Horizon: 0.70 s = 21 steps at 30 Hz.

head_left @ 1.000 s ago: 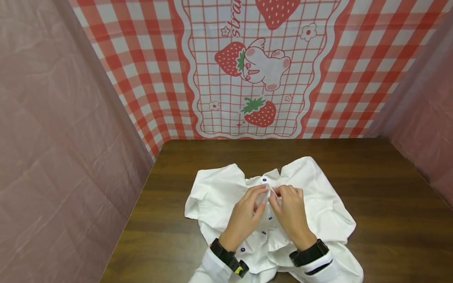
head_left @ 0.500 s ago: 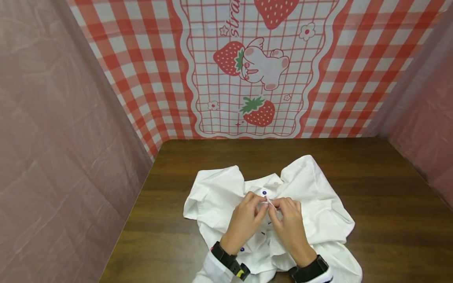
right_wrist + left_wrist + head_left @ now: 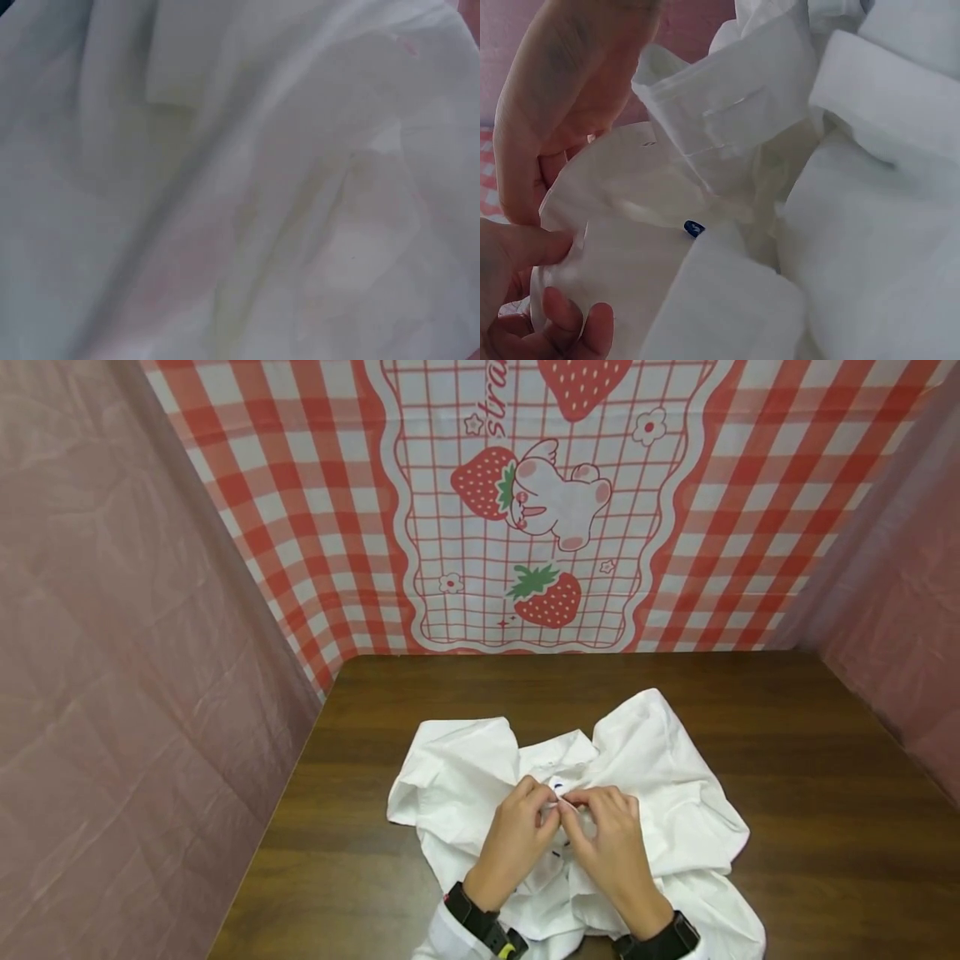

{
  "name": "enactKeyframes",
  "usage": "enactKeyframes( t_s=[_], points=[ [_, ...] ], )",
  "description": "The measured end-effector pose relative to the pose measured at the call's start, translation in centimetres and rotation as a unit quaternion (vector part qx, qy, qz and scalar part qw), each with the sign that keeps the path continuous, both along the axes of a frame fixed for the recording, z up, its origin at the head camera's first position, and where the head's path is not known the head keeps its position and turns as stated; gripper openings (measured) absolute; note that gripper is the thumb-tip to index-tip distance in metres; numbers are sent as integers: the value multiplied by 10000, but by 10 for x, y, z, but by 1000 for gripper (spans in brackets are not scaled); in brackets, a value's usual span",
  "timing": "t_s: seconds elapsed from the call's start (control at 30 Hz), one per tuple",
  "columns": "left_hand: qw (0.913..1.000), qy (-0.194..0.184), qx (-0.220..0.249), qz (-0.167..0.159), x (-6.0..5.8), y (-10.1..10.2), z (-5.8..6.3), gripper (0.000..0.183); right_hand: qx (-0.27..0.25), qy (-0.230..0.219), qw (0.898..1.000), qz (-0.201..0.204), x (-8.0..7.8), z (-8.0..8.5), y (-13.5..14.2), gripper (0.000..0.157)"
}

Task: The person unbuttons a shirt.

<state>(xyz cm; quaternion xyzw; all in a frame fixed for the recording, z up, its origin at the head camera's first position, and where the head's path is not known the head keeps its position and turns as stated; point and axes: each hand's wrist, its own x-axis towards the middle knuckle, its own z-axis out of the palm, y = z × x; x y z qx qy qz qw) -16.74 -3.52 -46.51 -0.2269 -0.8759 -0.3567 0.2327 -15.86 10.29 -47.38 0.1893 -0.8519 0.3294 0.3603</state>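
A white shirt [image 3: 465,768] with blue buttons lies spread on the table, its collar toward the far side. My left hand [image 3: 516,835] pinches the front edge of the shirt near the upper placket. Facing it, my right hand [image 3: 615,843] pinches the cloth at the same spot, so the fingertips of both hands nearly meet. One blue button [image 3: 558,787] shows just beyond the fingertips. Another blue button [image 3: 694,228] appears in the left wrist view beside folded cloth and a buttonhole slit. Cloth fills the right wrist view and hides the right fingers. What lies between the fingertips is too small to tell.
The brown wooden table [image 3: 330,827] extends around the shirt. Behind it hangs a red-and-white checked cloth [image 3: 300,510] with strawberry prints. Pink curtains [image 3: 112,693] close off both sides. Dark bands sit on both wrists.
Both hands have drawn the pinched cloth toward the near side and kept hold of it. The collar and upper button have come along, and lower buttons are now more covered by folds.
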Motion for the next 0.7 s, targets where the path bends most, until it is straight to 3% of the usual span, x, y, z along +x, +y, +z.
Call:
enactKeyframes(
  t_s=[0.27, 0.57, 0.7],
  points=[
    [9998, 172, -97, 75, 2, 0, 0, 6, 40, -60, 9999, -79, 3, 6, -2, 7],
    [9999, 149, 43, -29, 6, -1, -1, 5, 99, 399, 9991, -121, 2, 9, -3, 5],
    [9999, 78, 25, -69, 6, -1, -2, 7, 72, 295, 9994, -164, 2, 9, -1, 7]
  ],
)
